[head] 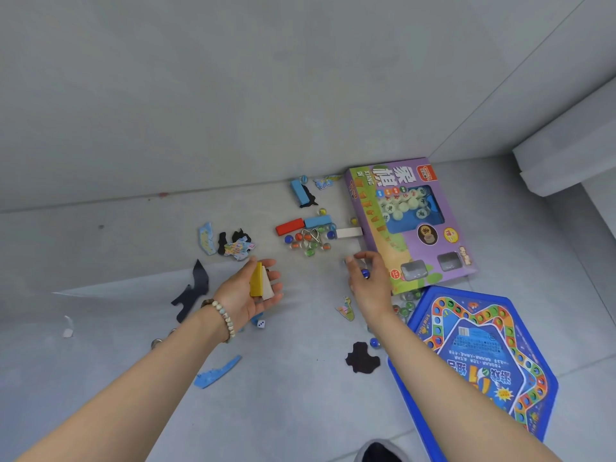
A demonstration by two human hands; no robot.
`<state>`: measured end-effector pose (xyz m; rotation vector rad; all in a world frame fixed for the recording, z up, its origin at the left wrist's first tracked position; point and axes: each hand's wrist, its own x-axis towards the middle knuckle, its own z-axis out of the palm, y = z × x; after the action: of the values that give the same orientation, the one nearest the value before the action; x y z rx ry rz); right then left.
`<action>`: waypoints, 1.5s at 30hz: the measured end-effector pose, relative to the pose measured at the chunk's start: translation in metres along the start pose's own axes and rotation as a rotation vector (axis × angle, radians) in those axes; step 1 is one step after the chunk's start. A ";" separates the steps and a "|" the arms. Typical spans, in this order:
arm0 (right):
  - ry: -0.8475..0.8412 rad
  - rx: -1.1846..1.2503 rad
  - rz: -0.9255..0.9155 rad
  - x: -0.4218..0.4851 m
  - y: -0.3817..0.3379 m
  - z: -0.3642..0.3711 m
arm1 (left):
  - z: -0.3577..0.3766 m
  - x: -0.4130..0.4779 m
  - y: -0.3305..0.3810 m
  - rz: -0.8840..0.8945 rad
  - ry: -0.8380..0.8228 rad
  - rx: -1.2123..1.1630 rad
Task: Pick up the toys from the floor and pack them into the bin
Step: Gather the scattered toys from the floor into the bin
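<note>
My left hand (248, 290) is palm up and holds a yellow block (256, 280) and a white block (267, 285) side by side. My right hand (368, 278) hovers over the floor with a blue marble (365, 273) pinched in its fingers. Ahead lie a red block (290, 226), a blue block (318, 221), a white block (349, 232) and a cluster of glass marbles (308, 243) around a metal wire puzzle (311, 235). Another blue block (297, 192) lies near the wall. No bin is in view.
A purple chess box (433, 248) lies at the right, a blue hexagonal game board (473, 358) below it. Puzzle pieces (238, 248) are scattered on the grey floor, with a die (261, 324) under my left wrist. A wall runs behind; a white ledge (566, 155) is far right.
</note>
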<state>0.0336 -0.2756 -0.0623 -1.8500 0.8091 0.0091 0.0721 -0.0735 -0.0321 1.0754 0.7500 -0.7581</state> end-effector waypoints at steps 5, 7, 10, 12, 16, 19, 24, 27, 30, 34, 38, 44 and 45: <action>-0.010 -0.223 -0.050 0.006 0.000 0.002 | 0.002 -0.001 0.000 -0.008 -0.024 -0.008; -0.023 -0.321 -0.026 0.007 -0.001 0.001 | 0.002 -0.001 0.000 -0.009 -0.025 -0.005; -0.102 -0.256 0.034 0.007 -0.009 0.002 | 0.000 -0.001 0.001 -0.011 -0.022 -0.011; -0.216 0.095 0.165 0.003 -0.017 0.003 | -0.001 -0.002 0.002 -0.012 -0.023 -0.015; -0.382 0.696 0.379 -0.012 -0.037 -0.004 | -0.003 -0.002 0.003 -0.013 -0.024 -0.028; -0.363 0.769 0.421 -0.009 -0.041 -0.006 | -0.004 -0.003 0.004 -0.012 -0.022 -0.024; -0.322 0.541 0.348 0.001 -0.040 0.000 | -0.006 -0.003 0.004 -0.019 -0.017 -0.023; -0.248 0.146 0.122 0.004 -0.039 0.007 | -0.008 -0.002 0.004 -0.020 -0.017 -0.016; -0.212 0.037 0.021 0.010 -0.033 0.016 | -0.009 -0.001 0.004 -0.022 -0.012 -0.016; -0.152 -0.055 -0.006 0.016 -0.026 0.026 | -0.010 -0.001 0.005 -0.021 0.001 -0.007; -0.081 -0.103 -0.025 0.017 -0.024 0.029 | -0.011 0.001 0.007 -0.017 0.010 0.015; -0.244 0.383 0.236 0.004 -0.036 0.022 | -0.006 0.001 0.009 0.001 0.025 0.052; -0.286 0.515 0.295 0.001 -0.039 0.020 | -0.006 0.001 0.010 0.003 0.025 0.054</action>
<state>0.0622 -0.2513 -0.0389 -1.2030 0.7872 0.2275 0.0799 -0.0652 -0.0303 1.1364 0.7521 -0.7674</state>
